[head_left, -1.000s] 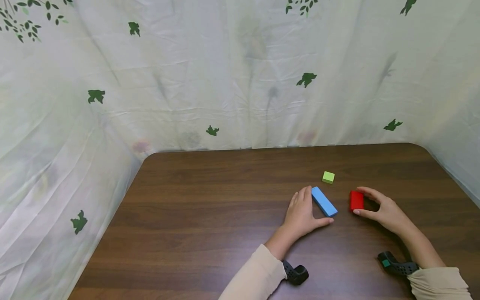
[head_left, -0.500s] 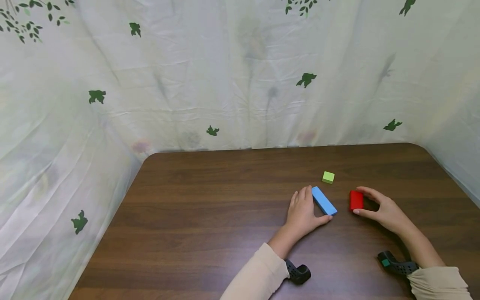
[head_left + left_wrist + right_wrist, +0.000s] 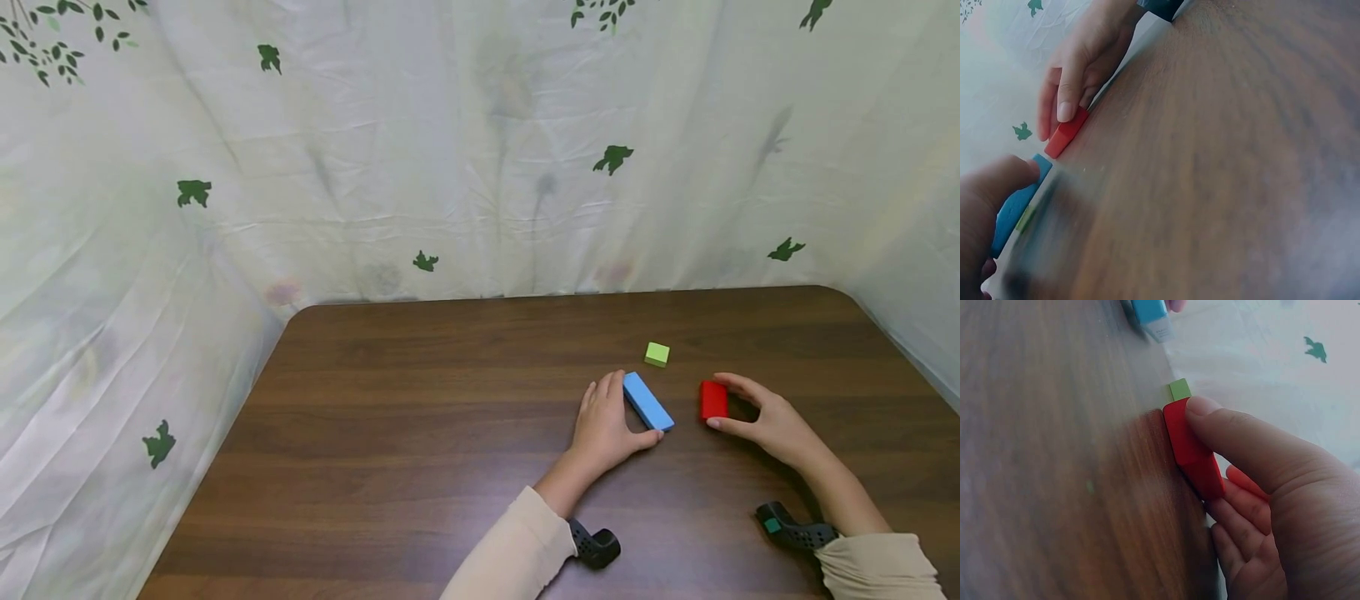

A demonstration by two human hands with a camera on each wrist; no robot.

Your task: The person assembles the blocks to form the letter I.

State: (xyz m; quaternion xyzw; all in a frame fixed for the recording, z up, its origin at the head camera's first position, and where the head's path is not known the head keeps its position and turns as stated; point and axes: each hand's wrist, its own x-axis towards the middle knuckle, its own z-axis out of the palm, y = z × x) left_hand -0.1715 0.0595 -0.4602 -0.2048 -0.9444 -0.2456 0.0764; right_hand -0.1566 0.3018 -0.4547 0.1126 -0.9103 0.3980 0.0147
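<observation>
Left hand point(image 3: 603, 421) pinches long blue wooden block point(image 3: 648, 402), long axis slanting away-left; right hand point(image 3: 765, 414) grips short red wooden block point(image 3: 713, 400) just right of it.

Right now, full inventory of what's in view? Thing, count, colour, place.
blue block: 1, light blue, long, flat on the table, right of centre
red block: 1, red, right of the blue block
green block: 1, lime green, small, behind the other two, untouched
table: 1, dark brown wood
curtain: white with green leaf print, behind and to the left of the table
left hand: 1, fingers and thumb grip the blue block
right hand: 1, thumb and fingers pinch the red block
</observation>
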